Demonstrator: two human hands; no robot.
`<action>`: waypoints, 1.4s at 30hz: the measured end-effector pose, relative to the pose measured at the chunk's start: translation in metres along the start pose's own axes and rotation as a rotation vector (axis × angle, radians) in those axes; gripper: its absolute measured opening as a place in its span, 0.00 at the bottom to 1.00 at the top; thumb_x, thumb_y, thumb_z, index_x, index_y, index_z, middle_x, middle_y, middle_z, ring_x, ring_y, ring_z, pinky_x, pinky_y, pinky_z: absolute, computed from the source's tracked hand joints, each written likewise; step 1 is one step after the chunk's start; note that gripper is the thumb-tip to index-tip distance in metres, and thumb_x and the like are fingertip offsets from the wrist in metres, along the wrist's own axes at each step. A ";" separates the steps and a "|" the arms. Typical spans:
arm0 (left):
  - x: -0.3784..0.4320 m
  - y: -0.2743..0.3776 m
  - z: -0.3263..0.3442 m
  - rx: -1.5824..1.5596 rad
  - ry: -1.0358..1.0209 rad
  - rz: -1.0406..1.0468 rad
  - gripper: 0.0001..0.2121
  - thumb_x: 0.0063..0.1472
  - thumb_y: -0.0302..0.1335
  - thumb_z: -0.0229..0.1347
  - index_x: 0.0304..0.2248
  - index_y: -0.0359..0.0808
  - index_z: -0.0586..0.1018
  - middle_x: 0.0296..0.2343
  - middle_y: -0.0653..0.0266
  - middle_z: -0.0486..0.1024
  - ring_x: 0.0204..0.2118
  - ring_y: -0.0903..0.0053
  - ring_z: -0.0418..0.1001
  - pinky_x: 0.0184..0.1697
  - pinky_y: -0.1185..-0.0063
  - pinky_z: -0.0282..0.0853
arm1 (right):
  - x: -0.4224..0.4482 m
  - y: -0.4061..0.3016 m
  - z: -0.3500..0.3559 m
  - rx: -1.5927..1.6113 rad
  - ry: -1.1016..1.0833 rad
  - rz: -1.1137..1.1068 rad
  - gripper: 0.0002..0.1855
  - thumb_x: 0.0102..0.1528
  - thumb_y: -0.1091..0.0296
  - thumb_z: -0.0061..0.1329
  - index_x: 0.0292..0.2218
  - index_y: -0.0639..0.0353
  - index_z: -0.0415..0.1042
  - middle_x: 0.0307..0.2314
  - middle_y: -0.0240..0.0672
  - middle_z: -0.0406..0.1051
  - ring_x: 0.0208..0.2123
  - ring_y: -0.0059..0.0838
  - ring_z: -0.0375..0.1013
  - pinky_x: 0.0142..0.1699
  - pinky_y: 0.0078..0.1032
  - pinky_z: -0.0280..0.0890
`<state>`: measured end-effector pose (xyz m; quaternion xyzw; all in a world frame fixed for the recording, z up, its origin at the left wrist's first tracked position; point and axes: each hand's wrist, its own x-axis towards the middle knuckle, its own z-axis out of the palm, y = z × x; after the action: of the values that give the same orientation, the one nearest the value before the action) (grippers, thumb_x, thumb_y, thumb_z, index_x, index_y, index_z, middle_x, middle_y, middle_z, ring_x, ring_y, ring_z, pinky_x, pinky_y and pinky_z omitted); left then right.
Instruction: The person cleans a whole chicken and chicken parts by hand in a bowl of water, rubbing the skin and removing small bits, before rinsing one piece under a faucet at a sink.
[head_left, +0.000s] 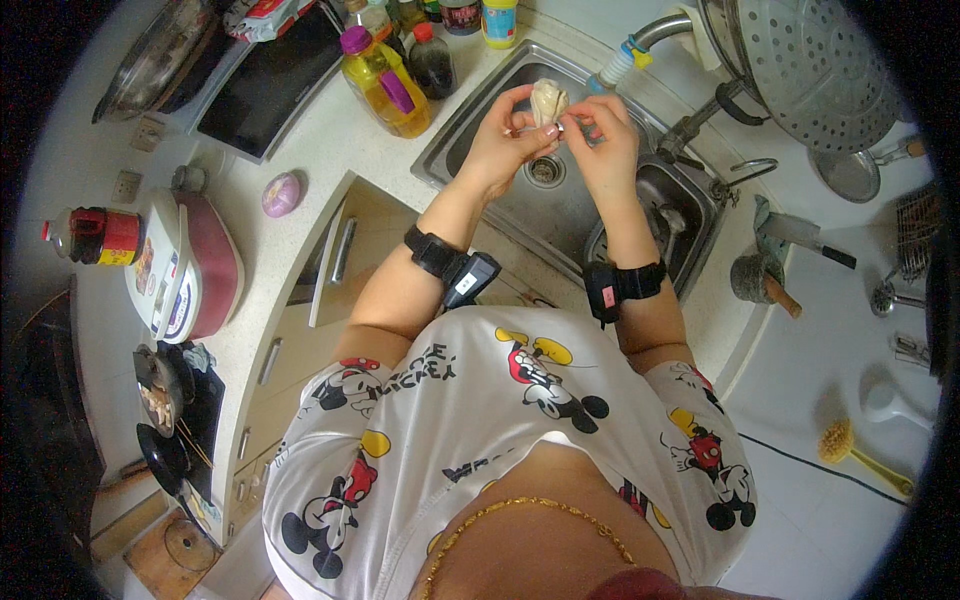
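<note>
A pale garlic bulb (549, 101) is gripped between the thumb and fingers of my left hand (510, 139), above the stainless-steel sink (517, 191). The fingertips of my right hand (604, 131) pinch at the lower right side of the bulb. Whatever lies between those fingertips is too small to make out. Below both hands the drain strainer (545, 172) shows in the large basin. The faucet's white and blue nozzle (615, 69) reaches in just behind my right hand.
An oil bottle with a purple cap (386, 90) and a dark sauce bottle (433, 64) stand left of the sink. A red onion (282, 195) lies on the counter. Rightward are a stone mortar (752, 277) and a cleaver (802, 232). One cabinet drawer (334, 262) sticks out.
</note>
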<state>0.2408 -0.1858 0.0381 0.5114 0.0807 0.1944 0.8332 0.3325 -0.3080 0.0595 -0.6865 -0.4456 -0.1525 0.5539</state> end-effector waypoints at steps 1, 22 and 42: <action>0.001 -0.001 0.000 0.019 0.006 0.027 0.27 0.56 0.19 0.57 0.54 0.35 0.60 0.36 0.60 0.74 0.35 0.77 0.75 0.37 0.82 0.74 | 0.000 0.001 0.000 0.000 -0.001 0.001 0.07 0.45 0.75 0.56 0.29 0.59 0.72 0.28 0.36 0.68 0.30 0.31 0.71 0.34 0.24 0.67; -0.001 -0.001 0.009 0.479 0.028 0.320 0.31 0.49 0.15 0.61 0.53 0.38 0.64 0.31 0.68 0.70 0.30 0.85 0.69 0.34 0.85 0.68 | -0.003 0.011 0.008 -0.003 0.063 0.016 0.06 0.41 0.78 0.54 0.25 0.60 0.71 0.23 0.30 0.67 0.24 0.21 0.67 0.27 0.17 0.60; 0.003 -0.008 0.006 0.393 0.016 0.335 0.30 0.49 0.15 0.61 0.52 0.36 0.63 0.31 0.66 0.71 0.31 0.84 0.71 0.34 0.86 0.68 | -0.006 0.014 0.011 0.081 0.109 0.072 0.09 0.38 0.76 0.55 0.24 0.58 0.69 0.22 0.30 0.65 0.23 0.23 0.65 0.26 0.19 0.59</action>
<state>0.2478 -0.1929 0.0344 0.6681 0.0379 0.3143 0.6733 0.3370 -0.3010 0.0432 -0.6698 -0.3957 -0.1514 0.6099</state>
